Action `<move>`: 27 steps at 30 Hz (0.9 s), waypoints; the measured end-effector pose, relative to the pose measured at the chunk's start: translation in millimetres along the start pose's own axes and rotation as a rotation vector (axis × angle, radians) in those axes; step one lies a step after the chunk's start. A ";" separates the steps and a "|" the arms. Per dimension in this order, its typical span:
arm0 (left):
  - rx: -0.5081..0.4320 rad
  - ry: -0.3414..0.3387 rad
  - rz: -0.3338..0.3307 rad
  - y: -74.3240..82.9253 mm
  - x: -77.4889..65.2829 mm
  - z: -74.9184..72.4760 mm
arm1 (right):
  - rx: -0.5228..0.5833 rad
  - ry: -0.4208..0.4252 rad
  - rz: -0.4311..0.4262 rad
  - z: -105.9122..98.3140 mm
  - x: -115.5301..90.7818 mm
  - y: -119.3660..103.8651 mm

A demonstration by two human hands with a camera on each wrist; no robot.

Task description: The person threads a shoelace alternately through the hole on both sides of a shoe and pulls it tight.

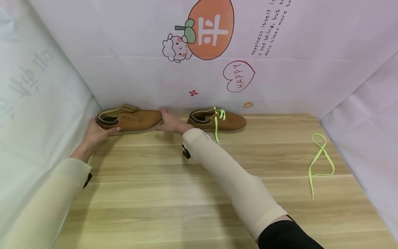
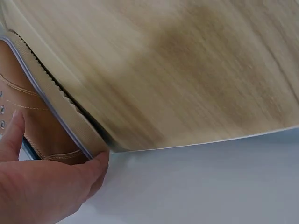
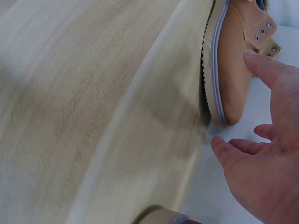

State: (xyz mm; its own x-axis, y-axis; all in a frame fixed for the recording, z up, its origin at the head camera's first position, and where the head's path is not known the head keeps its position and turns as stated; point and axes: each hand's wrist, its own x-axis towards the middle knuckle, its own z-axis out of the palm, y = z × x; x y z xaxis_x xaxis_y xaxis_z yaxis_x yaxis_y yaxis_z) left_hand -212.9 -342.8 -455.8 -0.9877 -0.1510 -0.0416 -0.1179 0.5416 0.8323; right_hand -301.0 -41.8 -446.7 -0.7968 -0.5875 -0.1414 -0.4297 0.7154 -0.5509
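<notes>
A brown lace-up shoe (image 1: 144, 119) without a lace stands at the back left of the table, its toe pointing right. My left hand (image 1: 94, 133) holds its heel, fingers around the back and thumb along the near side. At the toe is my right hand (image 1: 171, 121), its fingers spread around the tip. In the right wrist view, one fingertip overlaps the shoe's upper (image 3: 236, 70), while other fingers sit just off the toe. Just right of that hand stands a second brown shoe (image 1: 233, 121) with a neon yellow lace (image 1: 216, 128) threaded partly through it.
A loose neon yellow lace (image 1: 323, 173) lies looped on the right of the wooden table (image 1: 155, 207). White printed sheeting (image 1: 124, 52) rises behind the shoes, and more sheeting borders the left and right sides.
</notes>
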 end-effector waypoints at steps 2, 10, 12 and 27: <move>-0.009 -0.010 -0.023 -3.3 1.6 -0.5 | 0.004 0.007 0.004 2.5 3.4 2.2; -0.037 -0.021 -0.062 -10.4 4.4 -2.1 | 0.233 0.037 -0.037 17.5 13.6 7.8; -0.051 -0.024 -0.066 -10.9 4.9 -2.8 | 0.278 0.046 -0.021 20.8 14.8 8.0; 0.061 -0.028 -0.116 -11.0 -8.6 -8.7 | 0.166 0.180 0.065 32.8 14.4 5.7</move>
State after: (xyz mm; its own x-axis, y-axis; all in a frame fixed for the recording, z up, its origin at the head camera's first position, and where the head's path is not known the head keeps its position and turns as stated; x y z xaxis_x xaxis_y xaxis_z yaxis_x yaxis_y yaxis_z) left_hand -202.2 -354.6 -459.7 -0.9695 -0.1927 -0.1516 -0.2365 0.5712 0.7860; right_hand -301.1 -58.6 -478.9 -0.8898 -0.4545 -0.0405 -0.3109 0.6689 -0.6753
